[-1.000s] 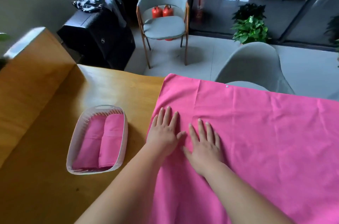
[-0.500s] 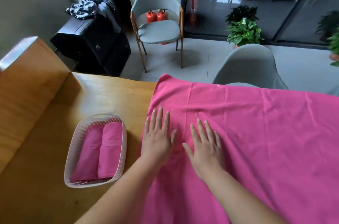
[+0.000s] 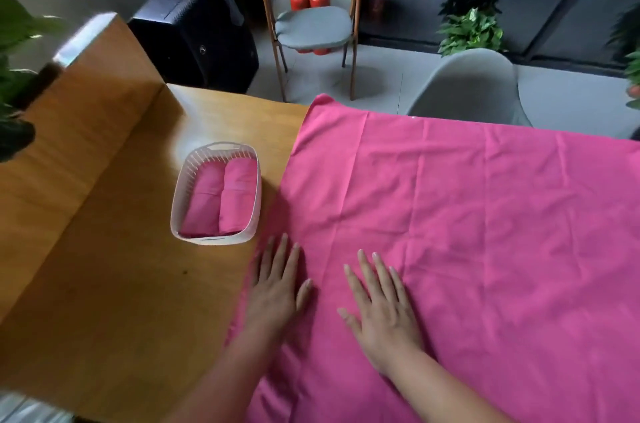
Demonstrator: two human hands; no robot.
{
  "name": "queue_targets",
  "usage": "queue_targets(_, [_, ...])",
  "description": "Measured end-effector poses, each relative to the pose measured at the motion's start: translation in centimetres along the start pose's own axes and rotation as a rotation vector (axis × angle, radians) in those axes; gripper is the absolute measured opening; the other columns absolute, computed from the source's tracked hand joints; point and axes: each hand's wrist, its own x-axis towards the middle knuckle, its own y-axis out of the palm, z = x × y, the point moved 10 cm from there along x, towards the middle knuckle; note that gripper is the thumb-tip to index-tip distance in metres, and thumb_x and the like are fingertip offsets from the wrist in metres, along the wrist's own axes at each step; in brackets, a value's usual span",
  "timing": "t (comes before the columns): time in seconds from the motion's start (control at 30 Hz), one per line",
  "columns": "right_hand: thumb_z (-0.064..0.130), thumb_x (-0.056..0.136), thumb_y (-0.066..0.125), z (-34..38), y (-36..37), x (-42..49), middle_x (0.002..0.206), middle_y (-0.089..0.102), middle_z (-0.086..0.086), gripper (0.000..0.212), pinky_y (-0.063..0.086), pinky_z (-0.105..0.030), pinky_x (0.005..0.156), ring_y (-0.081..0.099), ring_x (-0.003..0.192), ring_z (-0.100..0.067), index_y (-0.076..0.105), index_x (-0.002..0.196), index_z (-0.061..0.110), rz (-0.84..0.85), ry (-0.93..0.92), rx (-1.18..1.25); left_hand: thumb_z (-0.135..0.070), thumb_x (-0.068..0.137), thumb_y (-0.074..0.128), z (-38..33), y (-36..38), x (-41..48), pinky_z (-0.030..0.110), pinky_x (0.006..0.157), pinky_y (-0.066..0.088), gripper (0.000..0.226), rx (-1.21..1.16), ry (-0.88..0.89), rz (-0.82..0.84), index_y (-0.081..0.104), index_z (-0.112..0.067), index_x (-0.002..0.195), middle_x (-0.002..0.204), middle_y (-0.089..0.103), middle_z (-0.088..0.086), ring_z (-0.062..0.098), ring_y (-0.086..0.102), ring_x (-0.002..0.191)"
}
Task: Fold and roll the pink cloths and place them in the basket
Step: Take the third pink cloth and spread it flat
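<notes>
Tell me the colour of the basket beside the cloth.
White, slatted plastic basket; seen in the head view.

Bare tabletop (image 3: 121, 284) lies open left of the spread pink cloth (image 3: 467, 232), from the near edge up to the basket (image 3: 180, 201), and again beyond the basket to the far edge. The basket stands just beside the cloth's left edge, with a narrow strip of wood between them. Two rolled cloths (image 3: 221, 201) lie side by side in it and fill most of its floor. A wooden panel (image 3: 86, 104) rises along the tabletop's left side. The left hand (image 3: 277, 287) lies flat at the cloth's left edge, near the basket's near end.
</notes>
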Motion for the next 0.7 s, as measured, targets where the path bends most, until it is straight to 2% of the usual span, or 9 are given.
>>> queue_targets(0.13, [0.064, 0.099, 0.038, -0.7, 0.4, -4.2, 0.176, 0.003, -0.005, 0.077, 0.022, -0.054, 0.126, 0.006, 0.162, -0.029, 0.026, 0.166, 0.027, -0.005, 0.065, -0.003, -0.053, 0.103, 0.041, -0.6, -0.7, -6.5, 0.056, 0.128, 0.016, 0.071, -0.031, -0.099, -0.082, 0.031, -0.019, 0.165, 0.175, 0.014, 0.006, 0.029, 0.006, 0.163])
queue_targets(0.23, [0.064, 0.099, 0.034, -1.1, 1.9, -7.7, 0.176, 0.003, -0.007, 0.077, 0.021, -0.054, 0.126, 0.007, 0.162, -0.030, 0.028, 0.165, 0.026, 0.044, 0.058, -0.011, -0.061, 0.103, 0.032, 0.5, 1.2, -10.8, 0.059, 0.128, 0.014, 0.074, 0.019, -0.132, -0.002, 0.023, -0.025, 0.167, 0.177, 0.006, 0.003, 0.028, 0.000, 0.163])
queue_targets(0.33, [0.064, 0.098, 0.033, -1.5, 2.5, -10.5, 0.176, 0.003, -0.008, 0.077, 0.023, -0.054, 0.126, 0.009, 0.161, -0.030, 0.030, 0.165, 0.026, 0.066, 0.033, -0.032, -0.065, 0.104, 0.026, 2.3, 1.0, -11.9, 0.061, 0.127, 0.014, 0.075, 0.018, -0.155, 0.009, 0.020, -0.026, 0.168, 0.177, 0.001, 0.000, 0.027, -0.006, 0.163])
queue_targets(0.4, [0.064, 0.097, 0.035, -2.5, 2.2, -12.0, 0.175, 0.008, -0.009, 0.077, 0.024, -0.055, 0.125, 0.013, 0.161, -0.031, 0.033, 0.164, 0.025, 0.060, 0.075, -0.019, -0.066, 0.104, 0.025, 2.1, 0.4, -12.5, 0.063, 0.128, 0.010, 0.076, 0.018, -0.177, 0.019, 0.015, -0.027, 0.168, 0.177, -0.004, -0.001, 0.028, -0.012, 0.162])
queue_targets(0.5, [0.064, 0.096, 0.034, -4.2, 2.0, -14.0, 0.175, 0.012, -0.010, 0.078, 0.025, -0.058, 0.123, 0.017, 0.159, -0.034, 0.034, 0.163, 0.026, 0.090, 0.171, 0.032, -0.071, 0.103, 0.015, 0.4, 1.0, -14.8, 0.065, 0.126, -0.005, 0.075, 0.104, -0.167, 0.091, -0.003, -0.035, 0.167, 0.176, -0.015, 0.000, 0.029, -0.021, 0.160])
queue_targets(0.57, [0.065, 0.095, 0.032, -5.2, 1.9, -15.6, 0.175, 0.012, -0.009, 0.078, 0.027, -0.059, 0.122, 0.019, 0.158, -0.035, 0.033, 0.163, 0.028, 0.115, 0.205, 0.054, -0.073, 0.101, 0.008, 0.2, 1.3, -16.6, 0.064, 0.126, -0.008, 0.078, 0.133, -0.236, 0.096, -0.001, -0.033, 0.168, 0.175, -0.012, 0.002, 0.030, -0.017, 0.161])
queue_targets(0.63, [0.066, 0.094, 0.032, -6.7, 1.7, -17.7, 0.175, 0.014, -0.008, 0.077, 0.028, -0.060, 0.121, 0.020, 0.158, -0.035, 0.035, 0.162, 0.030, 0.133, 0.240, 0.060, -0.072, 0.099, 0.006, -0.5, 1.5, -17.9, 0.061, 0.128, -0.005, 0.083, 0.063, -0.314, 0.100, 0.005, -0.028, 0.169, 0.175, -0.013, 0.003, 0.030, -0.017, 0.161])
queue_targets(0.7, [0.067, 0.093, 0.031, -9.0, 1.8, -20.5, 0.173, 0.020, -0.009, 0.076, 0.032, -0.061, 0.119, 0.023, 0.156, -0.035, 0.040, 0.159, 0.030, 0.134, 0.305, 0.066, -0.070, 0.100, 0.009, -3.9, 1.9, -18.8, 0.059, 0.129, -0.001, 0.083, 0.023, -0.250, 0.104, 0.012, -0.024, 0.169, 0.175, -0.011, 0.003, 0.030, -0.016, 0.161])
